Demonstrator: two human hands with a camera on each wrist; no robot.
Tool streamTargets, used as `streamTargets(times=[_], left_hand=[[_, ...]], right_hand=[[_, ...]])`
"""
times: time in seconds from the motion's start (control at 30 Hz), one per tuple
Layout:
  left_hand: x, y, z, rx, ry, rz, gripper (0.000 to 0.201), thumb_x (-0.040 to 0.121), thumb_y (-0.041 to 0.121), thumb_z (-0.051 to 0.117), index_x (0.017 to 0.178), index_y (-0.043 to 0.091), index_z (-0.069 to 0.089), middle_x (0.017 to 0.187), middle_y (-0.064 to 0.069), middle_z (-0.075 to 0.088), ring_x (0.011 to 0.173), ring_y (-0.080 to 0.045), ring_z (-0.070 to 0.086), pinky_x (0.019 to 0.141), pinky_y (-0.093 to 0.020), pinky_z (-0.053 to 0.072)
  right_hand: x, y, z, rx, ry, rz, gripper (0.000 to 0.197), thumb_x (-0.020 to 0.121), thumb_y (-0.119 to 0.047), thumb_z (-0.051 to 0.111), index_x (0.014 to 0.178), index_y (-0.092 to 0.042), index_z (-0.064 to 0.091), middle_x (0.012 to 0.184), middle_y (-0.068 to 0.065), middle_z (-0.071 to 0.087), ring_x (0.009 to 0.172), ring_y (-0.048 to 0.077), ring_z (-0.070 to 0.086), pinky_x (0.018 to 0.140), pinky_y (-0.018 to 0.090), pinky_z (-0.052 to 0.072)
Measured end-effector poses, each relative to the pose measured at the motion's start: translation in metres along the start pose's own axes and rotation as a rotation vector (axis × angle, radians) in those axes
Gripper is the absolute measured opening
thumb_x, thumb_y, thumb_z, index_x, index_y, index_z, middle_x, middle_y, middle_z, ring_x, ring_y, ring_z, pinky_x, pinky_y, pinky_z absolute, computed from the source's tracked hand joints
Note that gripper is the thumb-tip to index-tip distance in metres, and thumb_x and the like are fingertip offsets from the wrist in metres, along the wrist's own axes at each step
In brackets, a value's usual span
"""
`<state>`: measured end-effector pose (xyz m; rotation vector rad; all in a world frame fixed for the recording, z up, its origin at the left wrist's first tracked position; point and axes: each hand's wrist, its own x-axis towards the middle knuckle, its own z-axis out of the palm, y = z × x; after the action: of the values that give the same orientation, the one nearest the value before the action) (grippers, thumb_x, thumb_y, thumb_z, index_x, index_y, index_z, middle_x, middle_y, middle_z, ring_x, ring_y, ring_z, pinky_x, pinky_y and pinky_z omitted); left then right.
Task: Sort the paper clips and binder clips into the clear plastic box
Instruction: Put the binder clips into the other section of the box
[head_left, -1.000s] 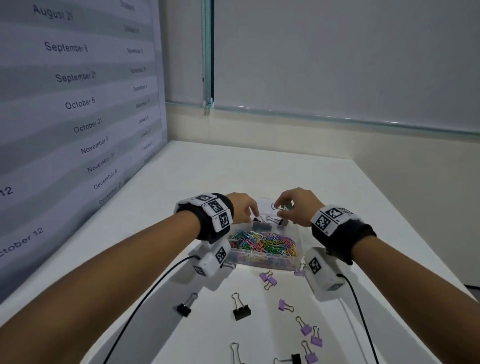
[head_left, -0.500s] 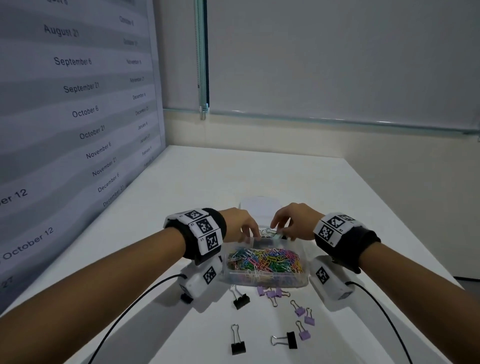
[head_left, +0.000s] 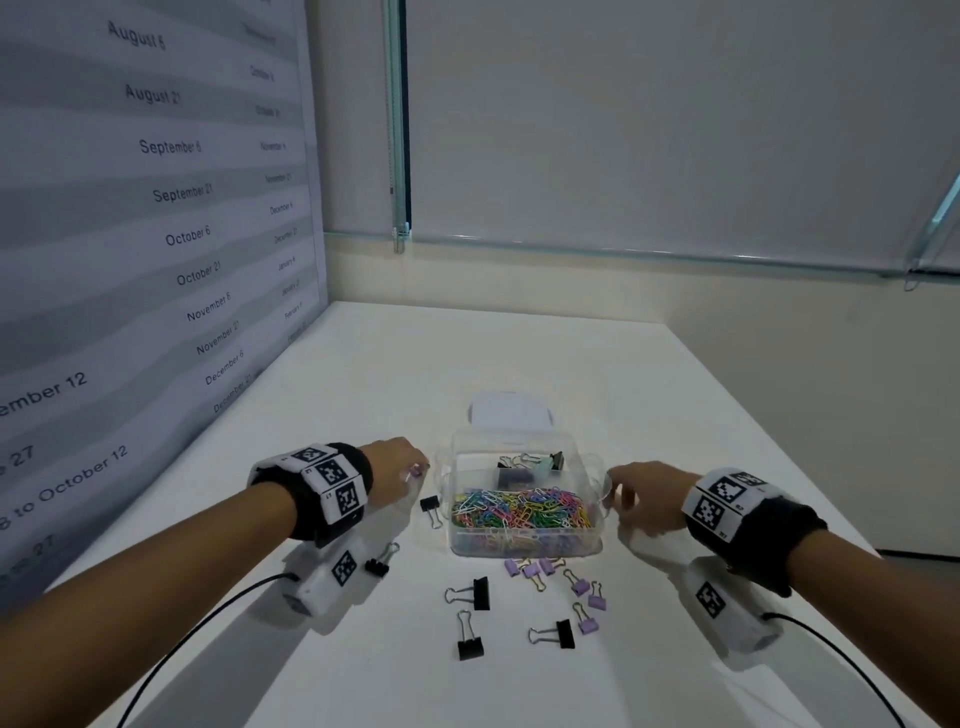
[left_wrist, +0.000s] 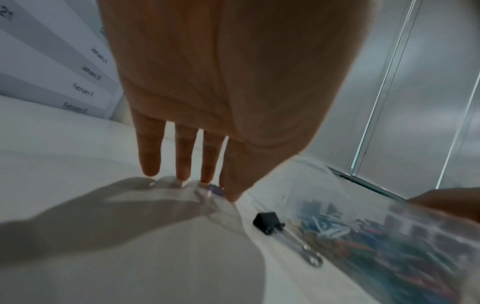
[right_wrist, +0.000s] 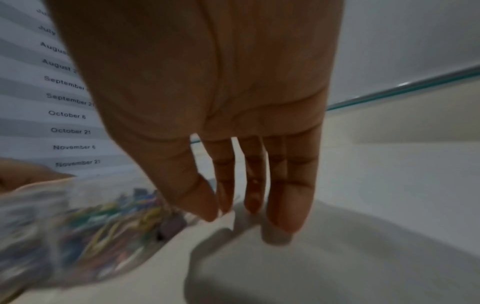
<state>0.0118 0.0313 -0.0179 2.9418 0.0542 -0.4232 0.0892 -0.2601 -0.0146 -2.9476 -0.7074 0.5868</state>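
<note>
- Clear plastic box (head_left: 522, 540), open-topped, is shown standing on the white desk (head_left: 519, 353) between the two hands; its near compartment is filled with multicoloured wire paper clips (head_left: 519, 512), and a few black binder clips (head_left: 556, 461) lie in its far compartment.
- Loose black binder clips (head_left: 470, 647) and small lilac binder clips (head_left: 587, 623) are seen scattered on the desk just in front of the box, with one more black clip (head_left: 430, 505) just beside its left wall; by this reckoning the sorting is judged incomplete.
- Risk 1: the box may be nudged or tipped by either hand, since both are held close to its walls; a spill of the heaped paper clips would be caused.
- Risk 2: the clips at the near edge of the desk could be swept off by a wrist cable or forearm during a reach.
- Risk 3: a binder clip may be dropped among the paper clips if it is released over the wrong compartment.
- Left hand (head_left: 397, 467): the fingers (left_wrist: 183, 156) are extended and slightly spread, pointing down at the desk; a small lilac object (left_wrist: 217, 190) is seen at the fingertips, but whether it is pinched or only touched cannot be told.
- Right hand (head_left: 641, 493): the fingers (right_wrist: 291, 185) are held straight and close together, just beside the right wall of the box; nothing is held, and contact with the wall cannot be confirmed.
</note>
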Motion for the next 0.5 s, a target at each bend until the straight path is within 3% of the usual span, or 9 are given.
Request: streamTargets(times=[0.03, 0.07, 0.13, 0.27, 0.37, 0.47, 0.5], left_hand=[[-0.005, 0.001, 0.001, 0.004, -0.007, 0.017, 0.023, 0.088, 0.019, 0.039, 0.102, 0.010, 0.055, 0.124, -0.013, 0.053, 0.093, -0.021, 0.044, 0.083, -0.025, 0.035], [-0.009, 0.002, 0.001, 0.011, -0.018, 0.034, 0.019, 0.089, 0.019, 0.040, 0.099, 0.012, 0.054, 0.118, -0.011, 0.052, 0.094, -0.023, 0.047, 0.085, -0.027, 0.037], [-0.018, 0.003, 0.004, 0.013, -0.035, 0.053, 0.027, 0.091, 0.020, 0.045, 0.114, 0.011, 0.056, 0.126, -0.009, 0.050, 0.112, -0.028, 0.051, 0.098, -0.034, 0.040], [-0.034, 0.007, 0.013, -0.031, -0.055, 0.105, 0.047, 0.083, 0.035, 0.057, 0.123, 0.011, 0.050, 0.130, -0.008, 0.044, 0.121, -0.025, 0.046, 0.102, -0.033, 0.039], [-0.046, 0.004, 0.021, -0.049, -0.083, 0.131, 0.052, 0.084, 0.038, 0.059, 0.128, 0.016, 0.044, 0.133, -0.005, 0.037, 0.123, -0.022, 0.042, 0.102, -0.029, 0.035], [-0.064, 0.006, 0.026, -0.085, -0.095, 0.130, 0.075, 0.059, 0.065, 0.054, 0.123, 0.028, 0.045, 0.127, 0.005, 0.036, 0.118, -0.016, 0.044, 0.102, -0.033, 0.040], [-0.069, 0.007, 0.029, -0.094, -0.097, 0.124, 0.078, 0.053, 0.068, 0.052, 0.120, 0.030, 0.045, 0.124, 0.008, 0.035, 0.114, -0.014, 0.045, 0.101, -0.034, 0.042]], right_hand=[[-0.001, -0.001, 0.004, 0.034, -0.008, -0.013, 0.015, 0.085, -0.020, 0.060, 0.095, -0.026, 0.050, 0.094, -0.003, 0.060, 0.056, 0.007, 0.054, 0.054, 0.016, 0.045], [-0.003, -0.001, 0.006, 0.064, -0.001, -0.031, 0.018, 0.085, -0.023, 0.061, 0.099, -0.026, 0.050, 0.095, -0.001, 0.061, 0.053, 0.006, 0.053, 0.054, 0.015, 0.045], [-0.007, -0.001, 0.009, 0.128, 0.000, -0.057, 0.029, 0.085, -0.028, 0.063, 0.112, -0.024, 0.052, 0.097, -0.001, 0.059, 0.054, 0.005, 0.054, 0.056, 0.014, 0.045], [-0.017, 0.000, 0.015, 0.129, 0.016, -0.107, 0.044, 0.083, -0.030, 0.066, 0.125, -0.026, 0.052, 0.099, -0.003, 0.051, 0.073, 0.008, 0.052, 0.069, 0.018, 0.043], [-0.024, -0.002, 0.018, 0.152, 0.011, -0.148, 0.036, 0.083, -0.028, 0.065, 0.118, -0.027, 0.057, 0.097, -0.005, 0.051, 0.066, 0.000, 0.049, 0.061, 0.012, 0.043], [-0.032, -0.007, 0.022, 0.157, 0.010, -0.195, 0.016, 0.082, -0.027, 0.067, 0.092, -0.034, 0.057, 0.084, -0.012, 0.050, 0.060, -0.003, 0.048, 0.056, 0.006, 0.040], [-0.036, -0.009, 0.024, 0.157, 0.006, -0.205, 0.018, 0.081, -0.030, 0.068, 0.084, -0.037, 0.052, 0.082, -0.014, 0.049, 0.060, -0.003, 0.048, 0.056, 0.006, 0.039]])
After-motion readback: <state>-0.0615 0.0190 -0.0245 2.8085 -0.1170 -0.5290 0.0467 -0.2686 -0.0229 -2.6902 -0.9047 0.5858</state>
